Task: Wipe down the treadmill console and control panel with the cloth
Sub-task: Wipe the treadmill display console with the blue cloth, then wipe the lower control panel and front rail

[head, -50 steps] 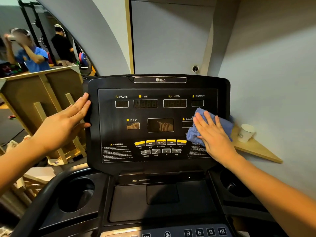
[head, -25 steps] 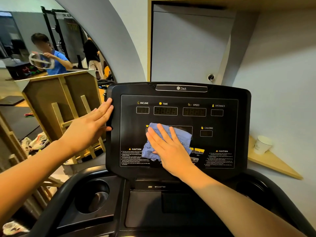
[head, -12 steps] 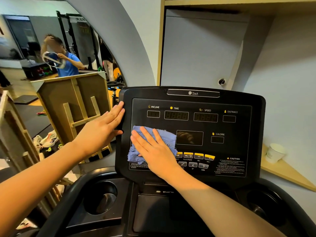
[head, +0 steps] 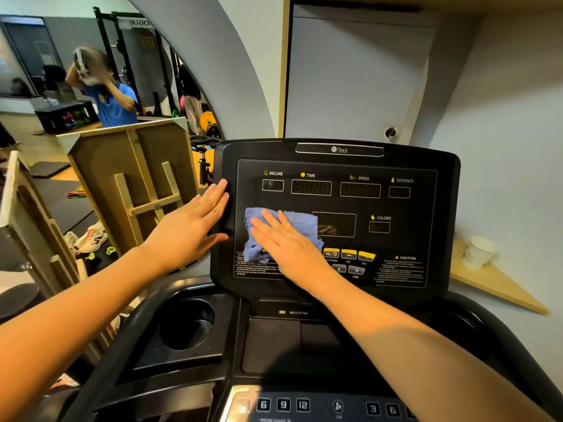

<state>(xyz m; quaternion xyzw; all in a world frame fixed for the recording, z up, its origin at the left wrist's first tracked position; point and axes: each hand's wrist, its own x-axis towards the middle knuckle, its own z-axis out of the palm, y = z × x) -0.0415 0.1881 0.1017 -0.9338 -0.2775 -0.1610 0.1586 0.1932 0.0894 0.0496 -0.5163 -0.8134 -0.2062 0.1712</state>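
Observation:
The black treadmill console point(head: 335, 166) stands upright in front of me, with dark displays and yellow buttons on its panel. A blue cloth point(head: 304, 222) lies flat against the left part of the panel, over the pulse display. My right hand point(head: 286, 242) presses on the cloth with fingers spread, covering its middle. My left hand point(head: 195, 223) grips the console's left edge, thumb underneath and fingers on the front. A lower control panel point(head: 304, 405) with numbered keys shows at the bottom.
Cup holders point(head: 185, 325) sit on both sides below the console. A paper cup point(head: 478, 251) stands on a wooden corner shelf point(head: 499, 284) at the right. Wooden frames point(head: 134, 178) lean at the left. A person in a blue shirt point(head: 112, 102) stands far left.
My right hand has slid the cloth from the right side of the panel across to the left side. My left hand has stayed on the console's left edge.

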